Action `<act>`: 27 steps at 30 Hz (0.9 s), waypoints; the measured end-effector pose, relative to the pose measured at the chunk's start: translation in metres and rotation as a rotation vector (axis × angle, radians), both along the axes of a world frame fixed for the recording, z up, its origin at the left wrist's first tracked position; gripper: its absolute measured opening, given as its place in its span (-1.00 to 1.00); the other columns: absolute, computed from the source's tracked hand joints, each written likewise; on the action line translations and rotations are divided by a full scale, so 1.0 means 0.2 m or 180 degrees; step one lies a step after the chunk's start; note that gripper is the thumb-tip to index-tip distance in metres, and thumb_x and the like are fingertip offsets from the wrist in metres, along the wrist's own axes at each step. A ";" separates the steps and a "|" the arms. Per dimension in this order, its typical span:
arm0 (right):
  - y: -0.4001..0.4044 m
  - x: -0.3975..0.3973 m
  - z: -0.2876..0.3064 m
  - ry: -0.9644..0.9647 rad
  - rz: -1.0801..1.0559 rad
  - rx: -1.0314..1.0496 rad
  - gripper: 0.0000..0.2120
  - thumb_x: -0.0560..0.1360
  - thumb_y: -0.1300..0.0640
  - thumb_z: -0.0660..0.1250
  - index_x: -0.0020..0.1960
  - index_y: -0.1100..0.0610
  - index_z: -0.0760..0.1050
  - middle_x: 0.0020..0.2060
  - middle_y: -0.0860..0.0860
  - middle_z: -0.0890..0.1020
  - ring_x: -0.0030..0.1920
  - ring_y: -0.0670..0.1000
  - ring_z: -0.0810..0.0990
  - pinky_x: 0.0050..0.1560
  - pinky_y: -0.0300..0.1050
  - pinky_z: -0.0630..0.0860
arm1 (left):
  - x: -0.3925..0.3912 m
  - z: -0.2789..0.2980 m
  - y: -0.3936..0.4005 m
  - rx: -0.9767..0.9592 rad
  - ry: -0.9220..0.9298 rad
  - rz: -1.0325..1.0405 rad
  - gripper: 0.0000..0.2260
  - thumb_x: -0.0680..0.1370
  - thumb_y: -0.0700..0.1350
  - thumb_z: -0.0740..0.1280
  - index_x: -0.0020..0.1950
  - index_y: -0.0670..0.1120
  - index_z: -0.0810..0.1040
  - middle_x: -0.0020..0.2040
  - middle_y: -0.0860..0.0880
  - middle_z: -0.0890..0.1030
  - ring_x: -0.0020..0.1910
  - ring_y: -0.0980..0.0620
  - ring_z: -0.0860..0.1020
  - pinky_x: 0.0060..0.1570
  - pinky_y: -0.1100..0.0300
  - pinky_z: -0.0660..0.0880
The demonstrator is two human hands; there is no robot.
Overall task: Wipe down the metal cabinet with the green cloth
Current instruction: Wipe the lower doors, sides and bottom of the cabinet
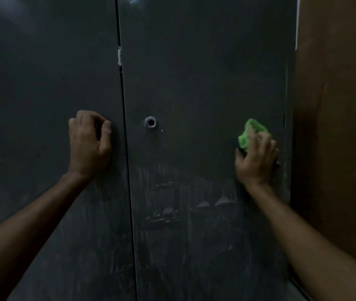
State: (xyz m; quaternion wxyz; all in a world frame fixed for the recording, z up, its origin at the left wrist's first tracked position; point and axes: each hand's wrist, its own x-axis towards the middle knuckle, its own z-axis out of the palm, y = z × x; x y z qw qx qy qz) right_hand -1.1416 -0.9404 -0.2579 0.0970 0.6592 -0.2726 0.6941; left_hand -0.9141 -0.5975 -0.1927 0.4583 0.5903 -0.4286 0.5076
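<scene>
Head view: smudged metal cabinet (194, 83), brown wall (335, 105)

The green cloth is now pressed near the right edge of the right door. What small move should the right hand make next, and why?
Probably slide the green cloth down along the right door with the right hand. Pale streaks and smudges show just below both hands, so that lower area seems still dirty. The left hand already braces the left door.
</scene>
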 end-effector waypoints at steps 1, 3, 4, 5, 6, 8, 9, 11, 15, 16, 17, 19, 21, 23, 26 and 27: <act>0.05 0.04 -0.11 0.0288 0.0084 -0.0259 -0.34 0.47 -0.06 0.27 0.55 0.05 0.30 0.23 0.26 0.46 0.13 0.29 0.41 0.19 0.24 0.32 | -0.01 0.00 0.00 0.0012 0.0012 -0.0011 -0.91 0.67 -0.05 0.22 0.04 -0.06 0.42 -0.01 -0.04 0.37 -0.06 0.10 0.31 -0.05 0.08 0.35; 0.07 0.02 -0.42 0.0927 0.0177 -0.0711 -0.35 0.46 -0.05 0.24 0.54 0.00 0.28 0.21 0.20 0.45 0.07 0.29 0.45 0.13 0.23 0.37 | -0.01 0.00 0.00 0.0045 0.0062 -0.0022 -0.87 0.66 -0.04 0.22 0.04 -0.10 0.44 -0.01 -0.05 0.37 -0.03 -0.04 0.34 -0.04 0.06 0.35; 0.04 -0.03 -0.57 0.1144 0.0152 -0.0801 -0.36 0.46 -0.04 0.23 0.54 -0.02 0.26 0.20 0.18 0.46 0.06 0.29 0.48 0.11 0.23 0.41 | -0.01 0.00 0.00 0.0056 0.0067 -0.0022 -0.86 0.67 -0.05 0.22 0.05 -0.12 0.44 -0.01 -0.05 0.37 -0.02 -0.06 0.35 -0.04 0.05 0.36; -0.02 -0.11 -0.67 0.1197 0.0107 -0.0713 -0.37 0.46 -0.02 0.22 0.52 -0.02 0.26 0.20 0.20 0.48 0.07 0.32 0.52 0.10 0.23 0.45 | -0.01 0.00 0.00 0.0047 0.0051 -0.0027 -0.86 0.67 -0.05 0.22 0.05 -0.12 0.45 -0.01 -0.05 0.38 -0.02 -0.07 0.35 -0.05 0.04 0.36; -0.08 -0.18 -0.71 0.1084 0.0058 -0.0506 -0.38 0.45 0.00 0.21 0.50 0.01 0.28 0.19 0.25 0.50 0.08 0.36 0.54 0.10 0.27 0.48 | -0.01 0.00 0.00 0.0031 0.0038 -0.0042 -0.86 0.67 -0.06 0.22 0.05 -0.13 0.45 -0.01 -0.05 0.38 -0.03 -0.07 0.35 -0.05 0.03 0.36; -0.18 -0.27 -0.62 0.0567 -0.0169 0.0017 -0.39 0.45 0.00 0.18 0.49 0.12 0.29 0.21 0.34 0.47 0.11 0.40 0.50 0.11 0.31 0.46 | -0.01 -0.01 -0.01 0.0005 0.0071 -0.0073 -0.86 0.67 -0.06 0.23 0.05 -0.13 0.45 -0.01 -0.05 0.37 -0.03 -0.05 0.35 -0.05 0.02 0.37; -0.19 -0.27 -0.51 0.0295 -0.0260 0.0229 -0.38 0.48 -0.03 0.16 0.51 0.15 0.28 0.23 0.34 0.44 0.13 0.39 0.46 0.12 0.30 0.43 | -0.01 -0.01 -0.01 0.0000 0.0083 -0.0079 -0.86 0.67 -0.06 0.23 0.05 -0.13 0.45 -0.01 -0.05 0.37 -0.03 -0.03 0.34 -0.05 0.02 0.36; -0.14 -0.18 -0.27 -0.0075 -0.0318 0.0520 -0.39 0.56 -0.11 0.14 0.54 0.15 0.26 0.28 0.33 0.41 0.18 0.34 0.42 0.17 0.27 0.40 | -0.01 -0.01 -0.01 -0.0017 0.0095 -0.0080 -0.86 0.68 -0.07 0.24 0.05 -0.14 0.45 -0.01 -0.04 0.37 -0.03 0.00 0.32 -0.04 0.03 0.36; 0.19 0.09 -0.40 0.0327 0.0024 -0.0205 -0.45 0.62 -0.18 0.21 0.46 0.17 0.46 0.19 0.33 0.54 0.10 0.37 0.51 0.20 0.26 0.41 | -0.02 -0.01 0.00 0.0021 0.0110 -0.0084 -0.87 0.68 -0.07 0.24 0.05 -0.12 0.45 -0.01 -0.04 0.38 -0.02 -0.01 0.33 -0.03 0.00 0.38; 0.23 0.09 -0.56 0.0678 0.0145 -0.0475 -0.47 0.63 -0.19 0.19 0.43 0.14 0.48 0.16 0.30 0.56 0.05 0.37 0.55 0.15 0.25 0.45 | -0.03 0.00 0.01 0.0024 0.0106 -0.0085 -0.88 0.68 -0.07 0.24 0.05 -0.12 0.45 -0.01 -0.04 0.38 -0.02 -0.01 0.33 -0.03 -0.01 0.38; 0.24 0.05 -0.70 0.0960 0.0238 -0.0643 -0.51 0.65 -0.19 0.15 0.42 0.09 0.47 0.14 0.25 0.57 0.00 0.35 0.57 0.08 0.22 0.48 | -0.03 0.00 0.01 0.0023 0.0103 -0.0081 -0.87 0.68 -0.08 0.25 0.05 -0.13 0.46 -0.01 -0.04 0.39 -0.02 -0.03 0.34 -0.02 -0.01 0.37; 0.14 -0.11 -0.83 0.1041 0.0134 -0.0551 -0.59 0.68 -0.16 0.08 0.37 0.08 0.40 0.10 0.25 0.55 -0.04 0.36 0.57 0.01 0.22 0.50 | -0.02 0.00 0.01 0.0016 0.0097 -0.0062 -0.86 0.68 -0.08 0.25 0.05 -0.14 0.47 -0.02 -0.04 0.40 -0.03 -0.04 0.35 -0.03 0.04 0.36; -0.02 -0.23 -0.72 0.0454 -0.0098 0.0044 -0.61 0.67 -0.09 0.09 0.34 0.15 0.35 0.11 0.34 0.52 0.02 0.39 0.54 0.01 0.29 0.52 | -0.01 0.00 0.00 -0.0017 0.0072 -0.0053 -0.86 0.68 -0.07 0.25 0.04 -0.14 0.47 -0.02 -0.04 0.40 -0.03 -0.03 0.34 -0.04 0.10 0.33; -0.13 -0.26 -0.44 -0.0174 -0.0126 0.0582 -0.58 0.65 -0.06 0.12 0.39 0.17 0.34 0.20 0.34 0.46 0.12 0.37 0.49 0.11 0.28 0.48 | 0.01 0.00 -0.01 -0.0054 0.0041 -0.0054 -0.85 0.68 -0.06 0.25 0.04 -0.13 0.46 -0.02 -0.05 0.40 -0.04 -0.01 0.34 -0.05 0.13 0.30; -0.06 -0.09 -0.12 -0.0460 -0.0202 0.0479 -0.62 0.67 -0.05 0.16 0.38 0.16 0.40 0.19 0.31 0.48 0.14 0.31 0.46 0.17 0.22 0.40 | 0.03 0.00 -0.01 -0.0030 0.0019 -0.0083 -0.91 0.67 -0.02 0.24 0.03 -0.01 0.41 -0.02 -0.01 0.39 -0.04 0.03 0.32 -0.07 0.14 0.29; 0.00 -0.03 -0.13 -0.0333 -0.0182 0.0235 -0.63 0.68 -0.04 0.17 0.38 0.15 0.42 0.17 0.29 0.49 0.12 0.29 0.45 0.17 0.21 0.38 | 0.03 -0.01 -0.01 -0.0013 0.0012 -0.0080 -0.92 0.67 -0.01 0.23 0.04 0.03 0.38 -0.02 0.00 0.38 -0.04 0.05 0.32 -0.07 0.14 0.29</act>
